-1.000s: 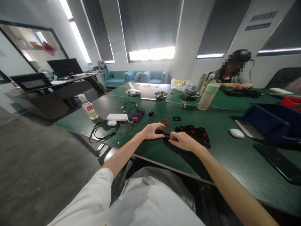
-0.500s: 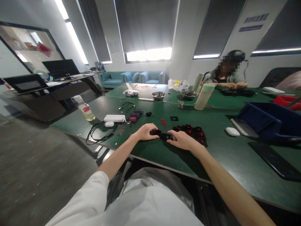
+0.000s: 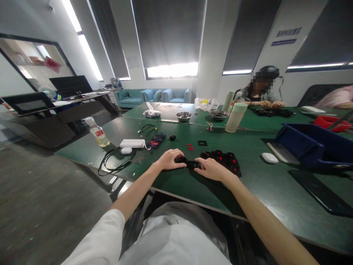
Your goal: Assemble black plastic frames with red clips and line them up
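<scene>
Both hands meet at a small black part [image 3: 190,164] low over the green table [image 3: 165,186]. My left hand [image 3: 170,160] is closed round its left end, fingers on top and thumb along the near side. At the right end, my right hand [image 3: 211,170] pinches it between thumb and fingers. The part's exact kind is too small and partly covered to make out. Just beyond my right hand lies a group of black pieces with red bits [image 3: 220,158]. Small red pieces [image 3: 189,147] and a flat black square frame [image 3: 202,142] lie farther back.
On the left stand a bottle [image 3: 98,134], a white power strip [image 3: 132,144] and a coiled black cable [image 3: 110,165]. Metal bowls [image 3: 184,117] and a green-capped bottle [image 3: 235,119] are at the back. A blue bin [image 3: 311,147] and black phone-like slab [image 3: 317,191] lie right. A person [image 3: 260,92] sits opposite.
The head view has tilted slightly, so the scene sits a little lower. Both hands stay on the black part, with the right fingers shifted slightly along it.
</scene>
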